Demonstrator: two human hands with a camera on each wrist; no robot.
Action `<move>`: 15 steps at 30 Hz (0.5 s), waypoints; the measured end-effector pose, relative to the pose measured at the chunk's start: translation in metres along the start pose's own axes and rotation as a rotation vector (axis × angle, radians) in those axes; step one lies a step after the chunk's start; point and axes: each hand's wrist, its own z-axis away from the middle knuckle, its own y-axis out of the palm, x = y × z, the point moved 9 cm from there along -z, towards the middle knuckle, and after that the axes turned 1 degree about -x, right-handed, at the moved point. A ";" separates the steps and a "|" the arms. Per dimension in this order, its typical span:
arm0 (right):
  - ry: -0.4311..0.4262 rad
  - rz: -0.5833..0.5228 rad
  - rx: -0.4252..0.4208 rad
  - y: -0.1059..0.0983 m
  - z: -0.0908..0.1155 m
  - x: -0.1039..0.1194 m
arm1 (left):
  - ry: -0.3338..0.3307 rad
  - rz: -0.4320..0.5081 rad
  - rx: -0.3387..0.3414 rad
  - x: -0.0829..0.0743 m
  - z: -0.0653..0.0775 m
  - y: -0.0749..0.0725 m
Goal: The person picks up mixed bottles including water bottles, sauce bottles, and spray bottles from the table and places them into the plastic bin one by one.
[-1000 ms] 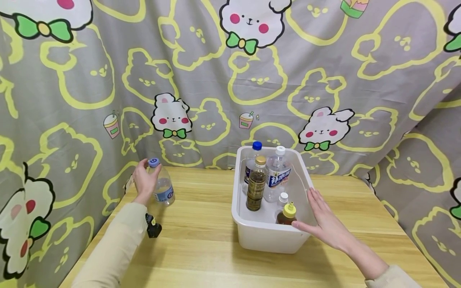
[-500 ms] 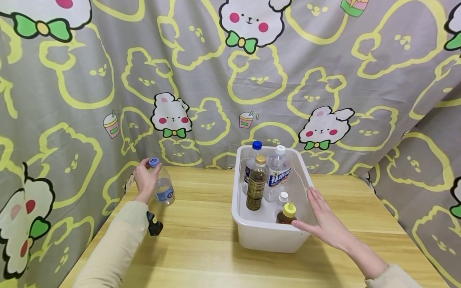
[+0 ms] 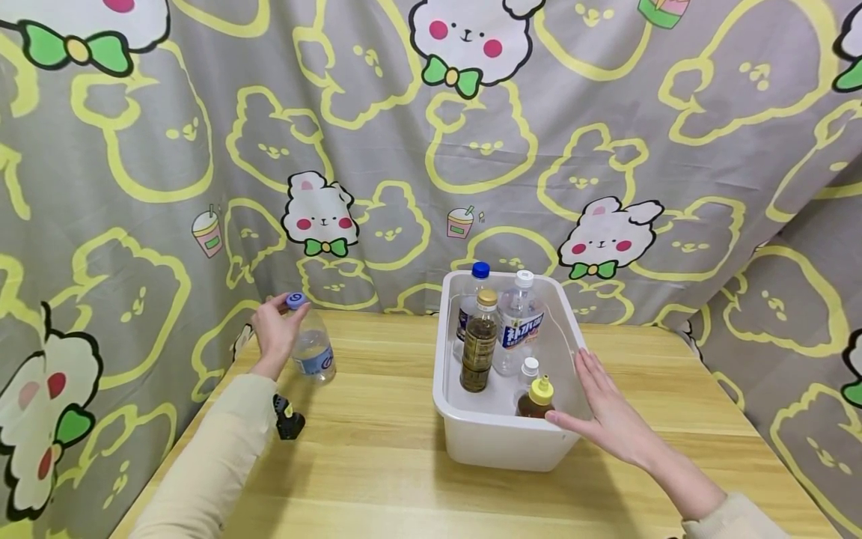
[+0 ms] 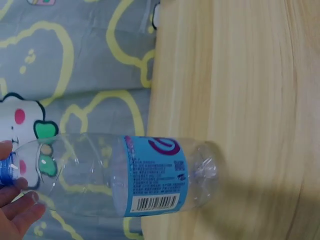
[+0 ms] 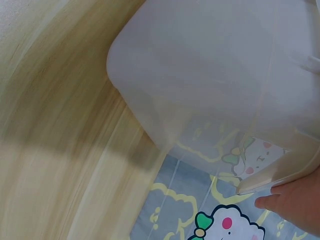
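By its blue-purple cap, my left hand (image 3: 274,331) pinches a clear plastic bottle (image 3: 315,358) with a blue label, at the left of the table. The left wrist view shows the whole bottle (image 4: 155,175), its label and barcode facing the camera, fingertips at the cap. My right hand (image 3: 616,423) rests against the near right corner of a white plastic bin (image 3: 498,445), fingers straight along the right rim and thumb on the front rim. In the right wrist view the bin's outer wall (image 5: 210,60) fills most of the picture, with fingers at its rim.
Inside the bin stand a blue-capped bottle (image 3: 480,273), a dark gold-capped bottle (image 3: 479,348), a large clear white-capped bottle (image 3: 520,329), a small white-capped bottle (image 3: 530,368) and a yellow-topped squeeze bottle (image 3: 541,393). A patterned curtain (image 3: 390,150) surrounds the wooden table (image 3: 364,449).
My left hand has moved slightly right with the bottle, which now leans a little more. The right hand and the bin stay in place.
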 end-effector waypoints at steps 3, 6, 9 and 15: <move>0.000 -0.001 0.000 0.000 0.000 0.000 | 0.024 -0.006 0.012 -0.009 0.001 0.001; -0.001 -0.001 -0.001 0.000 0.000 0.000 | 0.031 0.005 0.032 -0.017 0.003 0.003; -0.002 0.000 -0.001 0.000 0.000 0.000 | 0.041 0.023 0.048 -0.023 0.005 0.006; 0.000 -0.006 0.000 -0.001 0.000 0.000 | 0.086 0.042 0.064 -0.039 0.011 0.009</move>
